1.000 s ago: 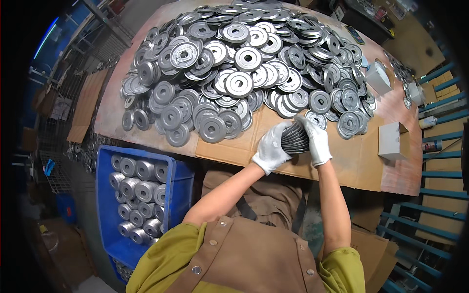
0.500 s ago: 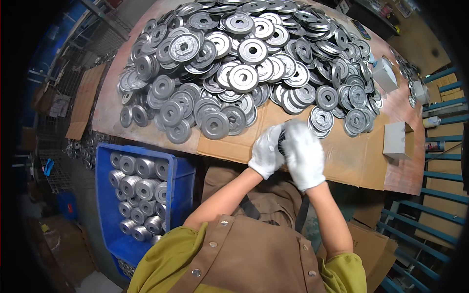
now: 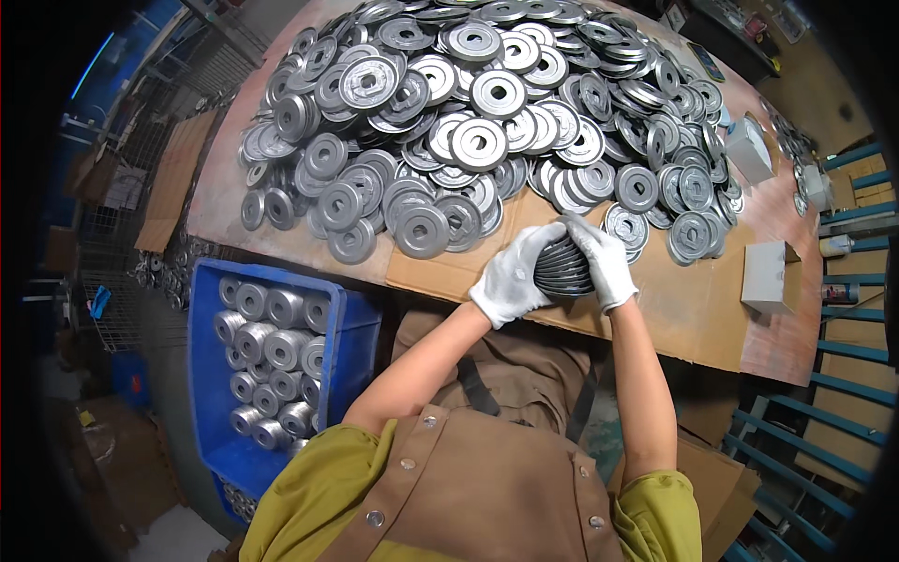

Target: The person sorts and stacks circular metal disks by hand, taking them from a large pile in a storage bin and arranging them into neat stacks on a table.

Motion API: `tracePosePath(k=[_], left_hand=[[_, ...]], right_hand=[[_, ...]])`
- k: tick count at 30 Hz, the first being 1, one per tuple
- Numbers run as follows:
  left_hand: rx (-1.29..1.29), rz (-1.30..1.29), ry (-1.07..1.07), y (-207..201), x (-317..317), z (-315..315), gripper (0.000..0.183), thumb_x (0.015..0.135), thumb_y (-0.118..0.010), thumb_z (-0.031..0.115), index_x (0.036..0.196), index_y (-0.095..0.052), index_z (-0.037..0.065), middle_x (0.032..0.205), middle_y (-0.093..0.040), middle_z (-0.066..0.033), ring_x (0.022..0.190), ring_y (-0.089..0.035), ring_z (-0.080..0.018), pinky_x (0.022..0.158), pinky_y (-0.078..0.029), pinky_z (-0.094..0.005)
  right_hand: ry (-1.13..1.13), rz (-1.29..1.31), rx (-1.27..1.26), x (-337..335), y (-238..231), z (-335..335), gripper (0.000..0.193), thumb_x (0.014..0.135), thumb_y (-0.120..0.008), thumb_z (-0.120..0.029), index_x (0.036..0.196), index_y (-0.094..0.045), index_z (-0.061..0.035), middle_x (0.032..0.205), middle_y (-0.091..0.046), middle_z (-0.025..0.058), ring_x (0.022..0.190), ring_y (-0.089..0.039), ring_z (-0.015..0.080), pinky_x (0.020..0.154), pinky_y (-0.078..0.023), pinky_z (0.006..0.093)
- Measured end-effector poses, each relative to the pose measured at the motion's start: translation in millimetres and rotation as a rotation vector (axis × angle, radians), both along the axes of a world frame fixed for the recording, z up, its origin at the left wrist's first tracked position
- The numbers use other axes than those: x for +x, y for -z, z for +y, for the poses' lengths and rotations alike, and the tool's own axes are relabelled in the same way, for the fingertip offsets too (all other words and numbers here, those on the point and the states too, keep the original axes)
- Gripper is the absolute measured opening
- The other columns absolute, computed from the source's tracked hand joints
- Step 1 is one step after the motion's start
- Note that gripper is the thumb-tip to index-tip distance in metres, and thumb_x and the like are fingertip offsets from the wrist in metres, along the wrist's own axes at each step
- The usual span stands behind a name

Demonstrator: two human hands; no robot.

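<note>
A stack of metal discs (image 3: 564, 269) sits between my two white-gloved hands at the table's near edge, their dark rims showing side by side. My left hand (image 3: 513, 272) is closed round the stack's left side, thumb toward the top. On the opposite side my right hand (image 3: 604, 260) wraps it with bent fingers. Beyond them rises a big heap of loose grey discs (image 3: 479, 144), each with a hole in its middle. Under the hands lies a flat cardboard sheet (image 3: 684, 318) on the table.
To my left, a blue crate (image 3: 348, 351) holds several short stacks of discs in rows. Small white boxes (image 3: 763, 278) stand at the right of the table. A phone (image 3: 705, 62) lies at the far right edge. Blue slatted racking (image 3: 829, 412) runs along the right.
My right hand has moved from over the stack to its right side, so the discs' rims now show between both hands. The whole view has shifted slightly.
</note>
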State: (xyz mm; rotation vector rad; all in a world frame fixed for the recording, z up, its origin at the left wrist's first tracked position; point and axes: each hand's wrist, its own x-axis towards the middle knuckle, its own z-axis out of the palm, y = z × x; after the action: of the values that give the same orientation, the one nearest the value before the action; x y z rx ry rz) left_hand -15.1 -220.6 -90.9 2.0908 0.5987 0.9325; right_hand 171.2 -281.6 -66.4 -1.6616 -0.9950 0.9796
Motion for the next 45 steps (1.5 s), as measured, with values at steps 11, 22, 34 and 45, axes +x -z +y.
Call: tracePosePath(k=[11, 22, 34, 45], left_hand=[[0.025, 0.182, -0.136, -14.8, -2.2, 3.7, 0.073, 0.062, -0.093, 0.032, 0.127, -0.063, 0.018, 0.124, -0.064, -0.0141, 0.108, -0.068, -0.0382, 0.092, -0.057, -0.0478], [-0.058, 0.069, 0.024, 3.2, -0.8, 18.1, 0.068, 0.062, -0.095, 0.031, 0.120, -0.065, 0.010, 0.132, -0.060, -0.0226, 0.119, -0.062, -0.0433, 0.100, -0.053, -0.0473], [0.077, 0.005, 0.024, 3.4, 6.9, 20.5, 0.076, 0.069, -0.089, 0.033, 0.135, -0.060, 0.009, 0.126, -0.063, -0.0215, 0.109, -0.067, -0.0406, 0.092, -0.057, -0.0475], [0.122, 0.027, 0.046, 9.4, 2.5, 20.8, 0.074, 0.066, -0.092, 0.035, 0.129, -0.062, 0.009, 0.132, -0.061, -0.0231, 0.114, -0.065, -0.0422, 0.095, -0.056, -0.0483]], right_hand=[[0.049, 0.015, 0.037, -4.9, 4.4, 3.6, 0.042, 0.104, -0.063, -0.025, 0.132, -0.069, 0.0049, 0.128, -0.075, 0.0146, 0.114, -0.069, 0.0180, 0.102, -0.050, 0.0298], [-0.258, -0.626, 0.356, 5.0, -15.7, -16.4, 0.038, 0.104, -0.059, -0.015, 0.139, -0.063, -0.0008, 0.144, -0.063, 0.0197, 0.136, -0.057, 0.0358, 0.115, -0.043, 0.0432], [-0.481, -0.752, 0.449, 8.9, -29.3, -9.7, 0.038, 0.096, -0.065, -0.017, 0.131, -0.065, -0.0020, 0.136, -0.064, 0.0197, 0.131, -0.058, 0.0398, 0.111, -0.045, 0.0482], [-0.309, -0.512, 0.318, 5.5, -17.8, -23.7, 0.042, 0.098, -0.066, -0.015, 0.138, -0.063, -0.0018, 0.143, -0.063, 0.0205, 0.138, -0.055, 0.0389, 0.117, -0.042, 0.0467]])
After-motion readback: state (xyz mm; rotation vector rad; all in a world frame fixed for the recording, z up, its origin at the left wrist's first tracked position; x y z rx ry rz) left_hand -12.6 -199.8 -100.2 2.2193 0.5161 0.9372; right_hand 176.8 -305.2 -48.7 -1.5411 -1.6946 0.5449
